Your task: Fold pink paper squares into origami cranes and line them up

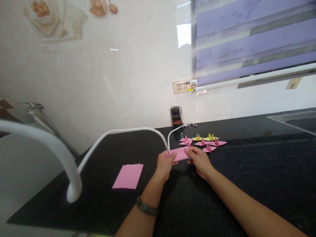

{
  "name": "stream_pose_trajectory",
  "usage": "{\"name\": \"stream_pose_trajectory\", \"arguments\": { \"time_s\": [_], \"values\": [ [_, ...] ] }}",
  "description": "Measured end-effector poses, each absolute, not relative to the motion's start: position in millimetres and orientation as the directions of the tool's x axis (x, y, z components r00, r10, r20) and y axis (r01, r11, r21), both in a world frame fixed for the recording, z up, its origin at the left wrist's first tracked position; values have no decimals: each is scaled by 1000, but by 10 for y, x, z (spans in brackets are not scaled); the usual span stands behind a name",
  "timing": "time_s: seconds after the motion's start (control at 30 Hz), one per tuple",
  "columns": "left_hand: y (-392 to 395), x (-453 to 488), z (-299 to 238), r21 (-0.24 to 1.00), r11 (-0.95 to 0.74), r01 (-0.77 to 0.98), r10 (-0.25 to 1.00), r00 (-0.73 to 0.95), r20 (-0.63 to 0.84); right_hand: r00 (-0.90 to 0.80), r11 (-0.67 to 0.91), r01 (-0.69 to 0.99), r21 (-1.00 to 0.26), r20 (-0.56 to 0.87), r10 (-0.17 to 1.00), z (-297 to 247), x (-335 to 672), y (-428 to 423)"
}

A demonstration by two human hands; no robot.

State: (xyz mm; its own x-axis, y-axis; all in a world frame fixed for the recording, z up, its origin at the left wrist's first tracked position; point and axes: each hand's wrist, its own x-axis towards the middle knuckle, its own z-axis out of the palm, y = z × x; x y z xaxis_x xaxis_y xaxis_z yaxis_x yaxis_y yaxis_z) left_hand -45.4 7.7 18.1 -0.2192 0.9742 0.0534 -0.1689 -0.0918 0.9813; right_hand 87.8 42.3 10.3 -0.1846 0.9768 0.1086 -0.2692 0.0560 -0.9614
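A pink sheet of paper (179, 154), seen as a narrow rectangle that looks folded, is held up above the dark countertop. My left hand (166, 164) pinches its left end, thumb on top. At the right end, my right hand (199, 161) grips it between thumb and fingers. Just behind it stand several folded paper cranes, among them a pink crane (209, 148) and a yellow crane (211, 137). To the left of my left hand lies a small stack of pink paper (128, 176), flat on the counter.
A white cable (138, 129) arches across the black speckled countertop (98, 204). A phone-like dark object (176, 116), blurred out, leans on the tiled wall below a socket (181, 87). At far left is a faucet (36, 107); a sink edge (291, 116) shows at right.
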Motion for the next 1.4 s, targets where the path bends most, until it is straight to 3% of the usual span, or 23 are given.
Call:
{"name": "stream_pose_trajectory", "arguments": {
  "time_s": [0.13,0.37,0.5,0.73,0.87,0.97,1.1,1.23,1.4],
  "values": [
    [77,-454,181,984,-117,-137,968,-236,82,-185,60,-260,-964,111,977,98,879,430],
    [87,-464,181,964,-256,66,917,-298,264,-189,32,-260,-965,84,978,91,864,429],
    [89,-469,180,964,-252,86,918,-294,266,-184,58,-228,-972,101,978,95,870,430],
    [116,-508,161,975,-136,177,964,-202,171,-206,379,142,-914,348,915,157,946,461],
    [83,-517,202,923,-175,342,967,-116,226,-240,452,206,-868,403,883,191,967,456],
    [63,-508,216,908,-197,370,959,-119,257,-215,409,119,-905,379,900,197,947,433],
    [65,-476,199,942,-199,270,949,-186,254,-220,214,-61,-975,223,950,173,873,374],
    [71,-449,189,967,-196,163,944,-234,231,-290,86,-86,-993,107,951,116,801,334],
    [74,-468,215,981,-192,39,927,-322,194,-265,98,-80,-992,116,957,84,810,354]
  ]
}}
